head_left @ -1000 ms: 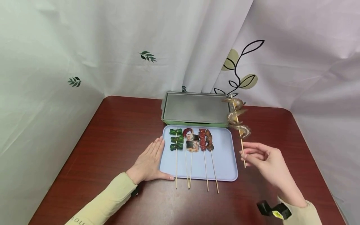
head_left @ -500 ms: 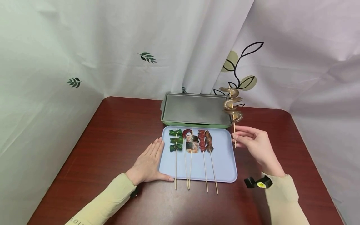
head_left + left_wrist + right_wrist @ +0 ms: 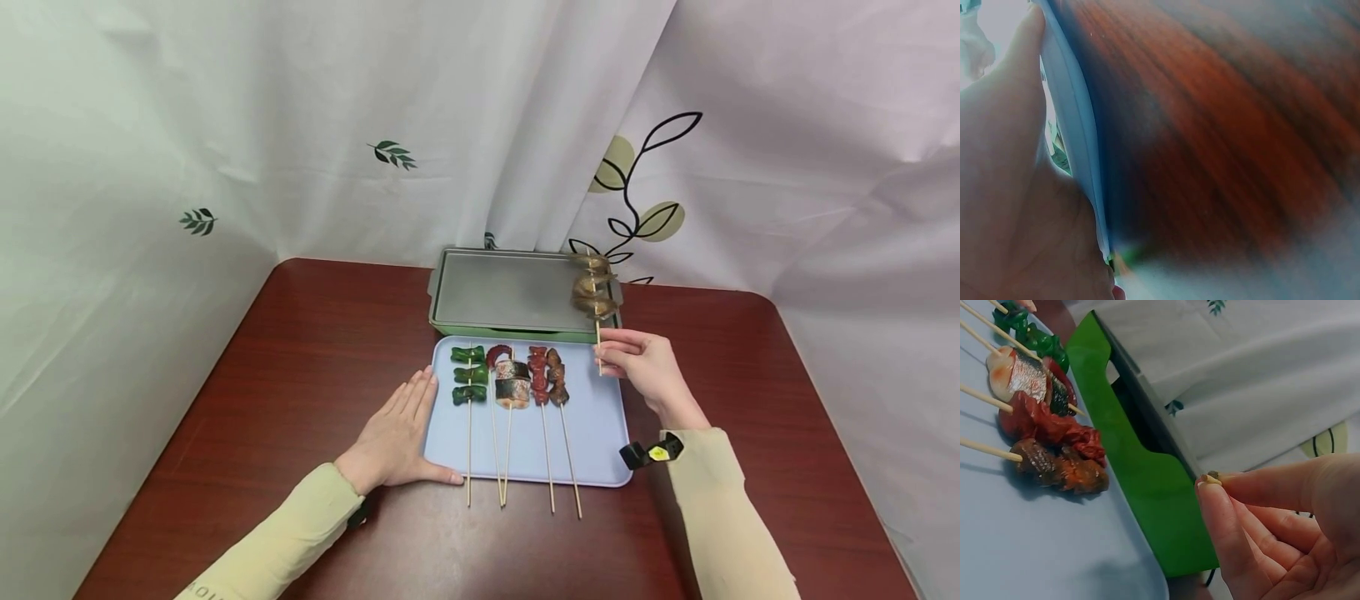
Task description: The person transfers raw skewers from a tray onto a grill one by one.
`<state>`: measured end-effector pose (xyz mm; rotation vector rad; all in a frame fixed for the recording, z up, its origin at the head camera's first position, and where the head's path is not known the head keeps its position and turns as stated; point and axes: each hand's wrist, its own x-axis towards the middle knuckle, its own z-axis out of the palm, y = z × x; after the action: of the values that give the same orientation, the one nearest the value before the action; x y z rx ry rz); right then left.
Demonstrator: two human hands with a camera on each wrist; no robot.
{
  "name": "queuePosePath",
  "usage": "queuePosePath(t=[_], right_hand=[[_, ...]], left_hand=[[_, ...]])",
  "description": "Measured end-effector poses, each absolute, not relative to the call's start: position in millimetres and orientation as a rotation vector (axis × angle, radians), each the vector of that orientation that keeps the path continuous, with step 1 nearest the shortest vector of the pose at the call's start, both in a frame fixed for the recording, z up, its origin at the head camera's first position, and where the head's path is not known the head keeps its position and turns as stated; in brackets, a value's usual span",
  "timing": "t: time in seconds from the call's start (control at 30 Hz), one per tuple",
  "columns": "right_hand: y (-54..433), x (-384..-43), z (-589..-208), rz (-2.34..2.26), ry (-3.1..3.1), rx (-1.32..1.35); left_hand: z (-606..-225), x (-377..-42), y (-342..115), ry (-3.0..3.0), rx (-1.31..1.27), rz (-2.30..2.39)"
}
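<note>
My right hand [image 3: 648,371] pinches the bare stick of a shrimp skewer [image 3: 595,287], holding it upright over the right end of the grey-topped, green-sided griddle [image 3: 517,287]. In the right wrist view, thumb and fingertips meet on the stick's end [image 3: 1212,479]; the shrimp are hidden there. My left hand [image 3: 397,433] lies with straight fingers along the left edge of the pale blue tray [image 3: 596,442], its thumb at the front corner. The left wrist view shows that palm [image 3: 1022,206] against the tray's rim [image 3: 1079,112].
Lying on the tray are a green pepper skewer [image 3: 469,375], a dark red curled tentacle skewer [image 3: 498,353], a fish-chunk skewer [image 3: 513,385], a red meat skewer [image 3: 539,375] and a brown meat skewer [image 3: 557,377]. A white curtain [image 3: 337,125] hangs behind the reddish-brown table [image 3: 300,350].
My right hand has carried the shrimp skewer leftward and away from me, from beside the tray to over the griddle's right end. The left hand and tray have stayed put.
</note>
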<state>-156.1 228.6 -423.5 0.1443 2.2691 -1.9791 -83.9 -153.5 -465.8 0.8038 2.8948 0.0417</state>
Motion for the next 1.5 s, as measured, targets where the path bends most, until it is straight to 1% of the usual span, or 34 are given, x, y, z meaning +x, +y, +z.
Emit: queuePosePath(t=[0.6, 0.9, 1.1, 1.27, 1.5], right_hand=[[222.8, -160.2, -432.5, -2.039, 2.196, 0.227], [221.4, -159.8, -433.2, -2.011, 2.280, 0.305], [222.9, -148.8, -419.4, -1.967, 2.436, 0.274], [223.3, -133.8, -401.6, -1.918, 2.527, 0.194], [223.4, -113.0, -386.2, -1.843, 2.598, 0.157]], left_hand=[[-470.9, -84.9, -154.6, 2.904, 0.805, 0.038], [-472.8, -85.4, -154.6, 2.900, 0.810, 0.039], [-475.9, -85.4, -155.9, 2.921, 0.823, 0.054], [-475.8, -85.3, -156.0, 2.929, 0.826, 0.071], [-477.9, -85.9, -156.8, 2.932, 0.846, 0.076]])
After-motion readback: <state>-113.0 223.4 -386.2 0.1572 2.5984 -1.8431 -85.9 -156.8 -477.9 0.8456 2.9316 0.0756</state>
